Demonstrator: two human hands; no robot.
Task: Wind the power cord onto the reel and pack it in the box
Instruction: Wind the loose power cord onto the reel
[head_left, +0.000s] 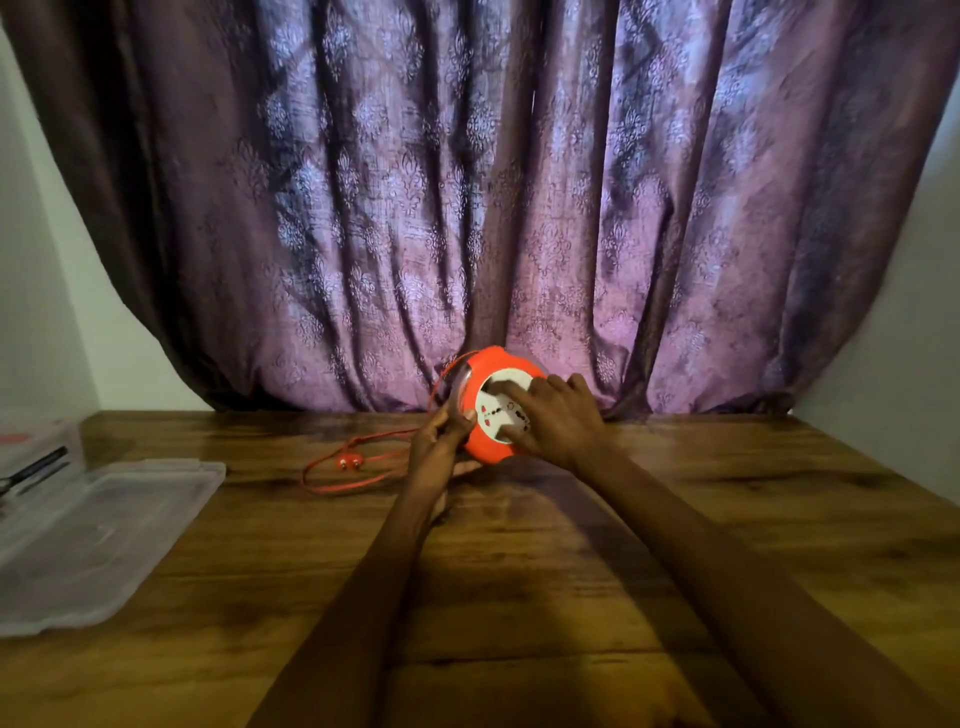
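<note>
Reel (485, 410) tilted up at table's (519, 571) far edge. Left hand (441, 441) grips its rim to steady it; right hand (550, 415) fingers spread on white hub, likely cranking. Loose cord (358, 467) and plug left of reel; box (98, 525) far left, open

Wooden table (519, 571); red power cord (358, 467) far centre, clear plastic box (36, 457) and lid (104, 535) left.

Both hands meet on the reel (485, 410), the left hand (441, 441) gripping its left edge, the right hand (553, 415) on its face. Left of that grip, the cord (358, 460) loops over the table (519, 571). Farther left lies the box (98, 540); a curtain (467, 208) hangs behind.
</note>
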